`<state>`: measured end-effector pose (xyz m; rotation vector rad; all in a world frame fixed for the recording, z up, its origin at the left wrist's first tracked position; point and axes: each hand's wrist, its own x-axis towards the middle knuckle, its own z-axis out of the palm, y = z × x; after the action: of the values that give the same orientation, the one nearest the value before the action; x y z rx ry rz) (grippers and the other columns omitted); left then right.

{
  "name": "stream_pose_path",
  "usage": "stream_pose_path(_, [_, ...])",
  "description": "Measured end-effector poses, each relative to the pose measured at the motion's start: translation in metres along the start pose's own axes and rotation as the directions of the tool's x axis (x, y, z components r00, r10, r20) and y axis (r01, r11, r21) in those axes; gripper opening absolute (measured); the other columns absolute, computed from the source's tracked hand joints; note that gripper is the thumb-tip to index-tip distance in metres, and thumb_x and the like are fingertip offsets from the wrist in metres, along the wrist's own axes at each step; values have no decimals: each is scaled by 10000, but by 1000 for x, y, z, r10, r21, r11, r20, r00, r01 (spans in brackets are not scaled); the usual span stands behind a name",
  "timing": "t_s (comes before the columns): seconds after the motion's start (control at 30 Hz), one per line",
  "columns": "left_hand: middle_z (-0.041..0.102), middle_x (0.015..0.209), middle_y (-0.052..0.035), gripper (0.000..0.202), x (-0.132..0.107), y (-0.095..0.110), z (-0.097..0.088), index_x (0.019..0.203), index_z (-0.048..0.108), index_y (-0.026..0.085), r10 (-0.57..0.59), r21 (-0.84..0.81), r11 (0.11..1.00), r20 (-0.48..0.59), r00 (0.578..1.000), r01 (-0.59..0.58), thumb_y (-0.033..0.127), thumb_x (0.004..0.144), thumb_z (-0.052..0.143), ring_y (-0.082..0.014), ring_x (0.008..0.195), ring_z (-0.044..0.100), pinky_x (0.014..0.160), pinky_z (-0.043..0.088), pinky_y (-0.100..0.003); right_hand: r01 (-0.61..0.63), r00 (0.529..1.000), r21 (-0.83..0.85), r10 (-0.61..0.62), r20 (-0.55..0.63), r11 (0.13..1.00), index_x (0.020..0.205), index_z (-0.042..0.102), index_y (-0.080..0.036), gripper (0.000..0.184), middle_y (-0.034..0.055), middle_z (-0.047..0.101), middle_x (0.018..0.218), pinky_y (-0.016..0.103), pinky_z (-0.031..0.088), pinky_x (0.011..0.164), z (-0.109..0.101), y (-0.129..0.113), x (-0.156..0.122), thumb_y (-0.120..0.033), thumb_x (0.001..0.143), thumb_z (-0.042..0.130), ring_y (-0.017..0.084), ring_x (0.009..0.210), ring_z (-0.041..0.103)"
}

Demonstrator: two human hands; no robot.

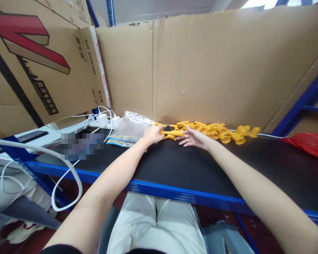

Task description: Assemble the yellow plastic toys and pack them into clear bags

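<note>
Head view: seemingly mid-handling of one yellow piece [175, 133] over the dark surface [172, 165], gripped in the left hand [152, 134] with the right hand [196, 137] loosely spread by its other end, likely calling for a steady hold, near a yellow heap [222, 130] and a clear bag [129, 127], contents impossible to tell.

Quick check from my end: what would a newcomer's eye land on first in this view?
Probably the bright yellow pieces heaped along the back of the black tabletop, with the left hand gripping a yellow piece at their left end and the open right hand beside it. Next, the big red print on the cardboard at upper left, and the shiny red plastic at the right edge.
</note>
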<state>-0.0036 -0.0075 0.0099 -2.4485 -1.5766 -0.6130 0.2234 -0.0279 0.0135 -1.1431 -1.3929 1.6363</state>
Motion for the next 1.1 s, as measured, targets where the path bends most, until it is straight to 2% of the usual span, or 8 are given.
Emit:
stream_pose_path(0.33, [647,956,-80,342,0,-2,1,1108,540,236,-16,-45,999,-18,1000,15,332,784,493,-245,861,611,712,447,-319,130,985,21,-126,-119,991,859,552,-150,133,45,643,767,271,529,595,8,3,3,-270,808,574,122,586,613])
stream_pose_path(0.53, [515,1237,-140,804,0,-3,3,1409,108,230,5,-255,966,-139,990,-40,452,768,540,-271,1010,564,797,445,-351,348,908,141,-296,-297,927,833,546,-146,88,28,635,679,271,531,656,16,-6,5,-217,791,579,105,559,600])
stream_pose_path(0.63, [398,1347,-160,807,2,-5,5,1416,49,219,24,-334,938,-207,978,-94,447,795,510,-281,1146,473,871,422,-378,508,764,33,-432,-479,861,840,511,-172,153,8,617,675,278,527,642,3,-14,6,-277,767,595,117,584,602])
stream_pose_path(0.7, [366,1368,-160,755,2,-6,7,1412,76,219,32,-348,931,-208,978,-105,423,813,488,-284,1187,435,900,407,-406,578,551,-254,-600,-579,776,927,501,-189,252,20,623,783,291,520,655,-15,-18,5,-316,740,612,135,660,613])
stream_pose_path(0.77, [370,1366,-157,724,3,-7,9,1406,104,220,42,-345,933,-184,982,-105,383,815,489,-281,1194,429,914,400,-421,481,318,-634,-795,-517,605,1032,499,-191,362,56,610,941,322,500,742,-39,-19,0,-325,719,622,160,793,605])
stream_pose_path(0.83, [377,1361,-157,707,3,-8,11,1401,126,217,58,-336,936,-161,985,-110,344,810,492,-277,1192,432,919,398,-425,238,233,-875,-900,-370,421,1115,497,-185,402,95,574,1062,367,458,832,-63,-16,-7,-314,743,582,193,896,578])
stream_pose_path(0.9, [381,1359,-160,693,2,-8,11,1398,145,209,70,-330,937,-145,987,-115,313,804,488,-278,1192,433,921,400,-425,26,229,-952,-929,-290,304,1154,495,-179,391,115,547,1116,393,418,886,-85,-8,-15,-272,775,517,221,986,545])
stream_pose_path(1.1, [395,1352,-149,676,1,-9,10,1388,174,223,66,-333,937,-122,990,-103,273,791,486,-268,1185,441,917,407,-417,-302,405,-927,-851,-335,221,1208,487,-171,450,124,524,1177,405,403,900,-124,18,-22,-175,763,417,259,1083,502])
